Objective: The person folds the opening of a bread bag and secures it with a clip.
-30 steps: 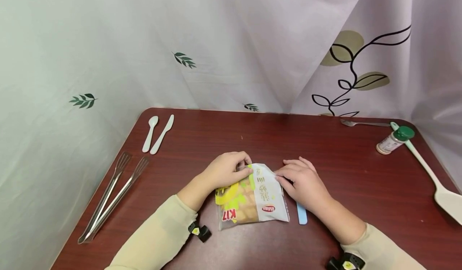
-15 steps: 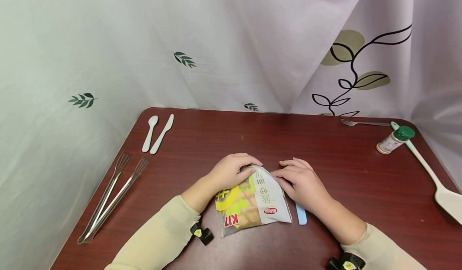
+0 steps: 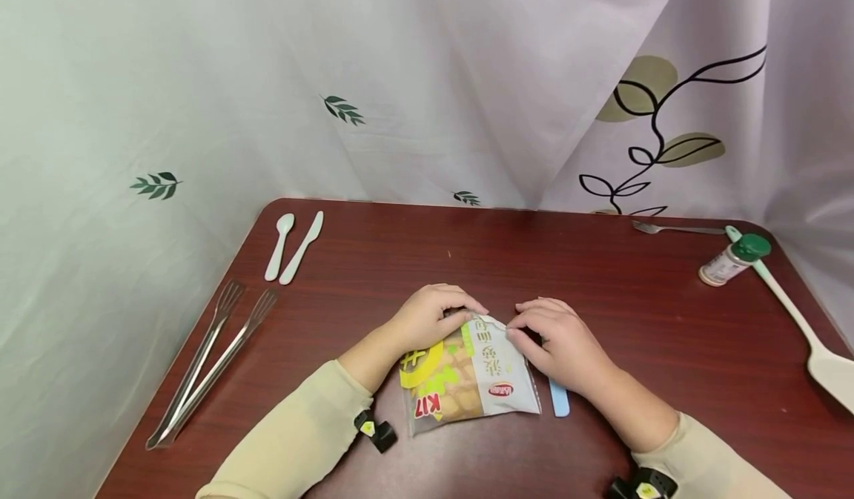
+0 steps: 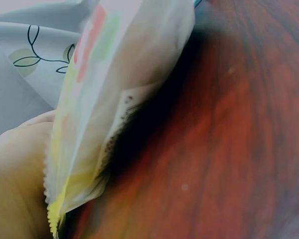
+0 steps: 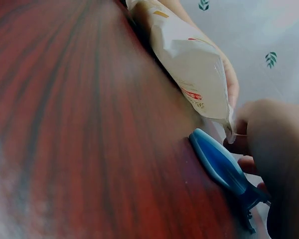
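A packaged bread bag (image 3: 460, 380), clear with yellow and green print and a white panel, lies between both hands on the dark red table (image 3: 373, 254). My left hand (image 3: 427, 317) grips its upper edge, fingers over the far side and thumb on the front. At the upper right corner of the bag, my right hand (image 3: 563, 343) pinches the edge between thumb and index finger. The right wrist view shows that pinch beside the bag's white side (image 5: 197, 69). Under the right hand lies a blue-handled tool (image 5: 219, 159), its far end partly hidden by the hand.
Metal tongs (image 3: 207, 369) lie at left, with a white spoon (image 3: 279, 247) and white knife (image 3: 302, 248) behind them. A green-capped shaker (image 3: 734, 259), a fork (image 3: 680, 228) and a long white ladle-like utensil (image 3: 790, 306) sit at right. A pale curtain (image 3: 427, 98) borders the table.
My left hand has slid rightward along the bag's upper edge, nearer my right hand. The bag has turned slightly and its top edge has crumpled. The right hand has shifted only slightly.
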A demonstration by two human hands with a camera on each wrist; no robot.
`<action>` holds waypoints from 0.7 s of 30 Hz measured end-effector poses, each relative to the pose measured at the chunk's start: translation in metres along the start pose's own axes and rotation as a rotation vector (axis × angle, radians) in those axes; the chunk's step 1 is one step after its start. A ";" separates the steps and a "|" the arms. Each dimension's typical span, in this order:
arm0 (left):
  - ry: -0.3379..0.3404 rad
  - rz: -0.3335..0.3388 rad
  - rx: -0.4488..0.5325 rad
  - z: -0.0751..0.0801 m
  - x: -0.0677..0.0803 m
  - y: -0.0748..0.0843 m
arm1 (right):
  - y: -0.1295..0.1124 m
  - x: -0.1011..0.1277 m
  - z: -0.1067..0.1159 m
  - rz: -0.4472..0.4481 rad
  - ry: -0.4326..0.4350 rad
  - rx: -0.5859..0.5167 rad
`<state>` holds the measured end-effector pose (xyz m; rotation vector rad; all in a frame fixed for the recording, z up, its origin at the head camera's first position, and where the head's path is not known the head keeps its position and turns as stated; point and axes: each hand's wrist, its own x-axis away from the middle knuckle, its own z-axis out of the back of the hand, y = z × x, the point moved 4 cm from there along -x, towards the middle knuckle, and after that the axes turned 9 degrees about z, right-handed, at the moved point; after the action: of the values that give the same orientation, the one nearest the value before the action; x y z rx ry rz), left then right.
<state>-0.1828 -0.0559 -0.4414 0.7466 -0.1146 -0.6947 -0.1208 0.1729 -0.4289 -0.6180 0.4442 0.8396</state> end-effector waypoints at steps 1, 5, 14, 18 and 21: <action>0.001 -0.001 0.003 0.000 0.000 0.000 | 0.000 0.000 0.000 -0.015 0.001 -0.001; 0.008 -0.020 0.015 0.000 0.000 0.000 | 0.002 0.000 0.000 -0.077 -0.009 -0.006; 0.024 -0.011 0.038 0.002 0.000 0.003 | 0.007 0.000 -0.001 -0.135 -0.012 -0.044; 0.055 -0.002 0.057 0.004 -0.001 0.007 | 0.007 -0.001 -0.002 -0.077 -0.017 -0.079; 0.060 0.010 0.078 0.003 -0.001 0.008 | 0.008 0.000 -0.003 -0.060 -0.024 -0.089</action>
<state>-0.1802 -0.0528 -0.4337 0.8401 -0.0911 -0.6605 -0.1273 0.1747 -0.4335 -0.6996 0.3665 0.8120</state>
